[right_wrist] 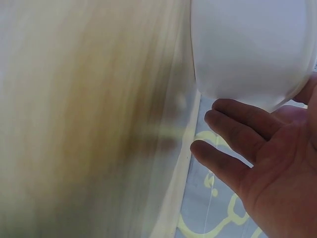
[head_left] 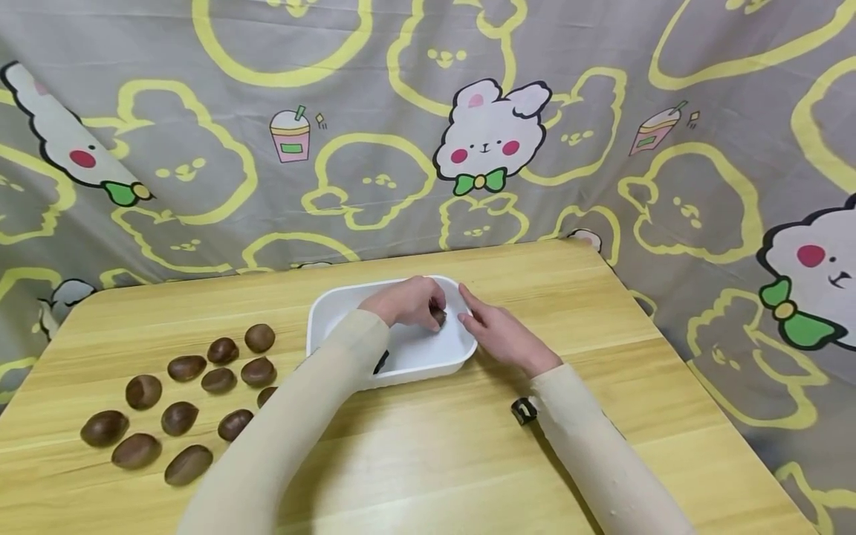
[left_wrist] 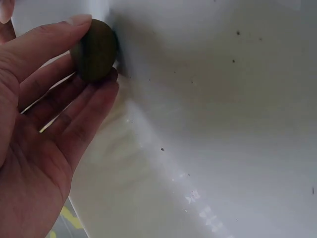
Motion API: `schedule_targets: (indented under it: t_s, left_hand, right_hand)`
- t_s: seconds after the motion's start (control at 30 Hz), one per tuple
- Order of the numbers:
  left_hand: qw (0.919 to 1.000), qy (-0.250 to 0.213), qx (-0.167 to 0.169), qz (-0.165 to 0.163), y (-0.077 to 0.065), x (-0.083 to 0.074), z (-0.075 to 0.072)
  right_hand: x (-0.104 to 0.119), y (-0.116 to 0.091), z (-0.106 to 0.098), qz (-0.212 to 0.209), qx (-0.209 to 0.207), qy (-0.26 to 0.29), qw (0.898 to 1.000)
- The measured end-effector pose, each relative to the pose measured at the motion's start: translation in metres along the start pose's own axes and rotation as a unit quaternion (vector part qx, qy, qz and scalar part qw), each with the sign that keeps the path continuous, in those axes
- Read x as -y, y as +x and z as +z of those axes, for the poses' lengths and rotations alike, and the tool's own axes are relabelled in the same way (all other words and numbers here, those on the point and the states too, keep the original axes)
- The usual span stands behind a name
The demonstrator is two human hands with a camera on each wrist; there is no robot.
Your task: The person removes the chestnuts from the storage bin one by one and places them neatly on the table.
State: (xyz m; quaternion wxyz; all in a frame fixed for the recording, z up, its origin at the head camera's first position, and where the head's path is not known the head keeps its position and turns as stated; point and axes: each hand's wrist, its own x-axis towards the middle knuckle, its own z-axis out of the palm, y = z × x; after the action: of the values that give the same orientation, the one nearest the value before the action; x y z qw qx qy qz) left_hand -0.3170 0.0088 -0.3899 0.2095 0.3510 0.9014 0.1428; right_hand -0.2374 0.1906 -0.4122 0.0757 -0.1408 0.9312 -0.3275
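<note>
My left hand reaches into the white plastic tub and pinches a brown chestnut near its right end. In the left wrist view, thumb and fingertips hold that chestnut close against the tub's inner wall. On the tub's right side, my right hand grips the rim, thumb over the edge and fingers along the outside. The right wrist view shows these fingers spread under the tub's outer wall.
Several loose chestnuts lie spread over the left of the wooden table. A patterned curtain hangs behind the table and along its right side. Small dark specks dot the tub's floor.
</note>
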Motion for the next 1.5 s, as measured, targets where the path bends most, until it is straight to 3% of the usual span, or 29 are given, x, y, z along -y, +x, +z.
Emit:
schedule_targets:
  t_s: [0.33, 0.57, 0.77, 1.0, 1.13, 1.33, 1.5]
  left_hand:
    - [1.0, -0.002, 0.005, 0.001, -0.006, 0.0, -0.002]
    - [0.9971, -0.041, -0.045, 0.047, -0.026, 0.0, -0.023]
    - [0.9903, -0.076, -0.094, 0.068, -0.054, -0.002, -0.037]
    - [0.9786, -0.108, -0.145, 0.097, -0.088, -0.001, -0.04]
    - [0.9705, -0.132, -0.174, 0.102, -0.114, 0.005, -0.04]
    - [0.9636, -0.166, -0.184, 0.102, -0.153, 0.014, -0.035]
    - [0.9566, -0.16, -0.217, 0.11, -0.185, 0.026, -0.023]
  right_hand:
    - [0.0, 0.001, 0.002, -0.002, 0.002, 0.001, 1.0]
    - [0.0, 0.003, 0.002, 0.006, 0.004, -0.003, 1.0]
    - [0.0, 0.003, 0.0, 0.006, 0.005, -0.008, 1.0]
    - [-0.003, 0.005, 0.001, 0.008, 0.005, -0.013, 1.0]
    - [-0.002, 0.006, 0.003, 0.007, 0.007, -0.009, 1.0]
    - [0.002, 0.005, 0.003, 0.009, 0.001, 0.006, 1.0]
    - [0.002, 0.006, 0.002, 0.004, 0.001, 0.003, 1.0]
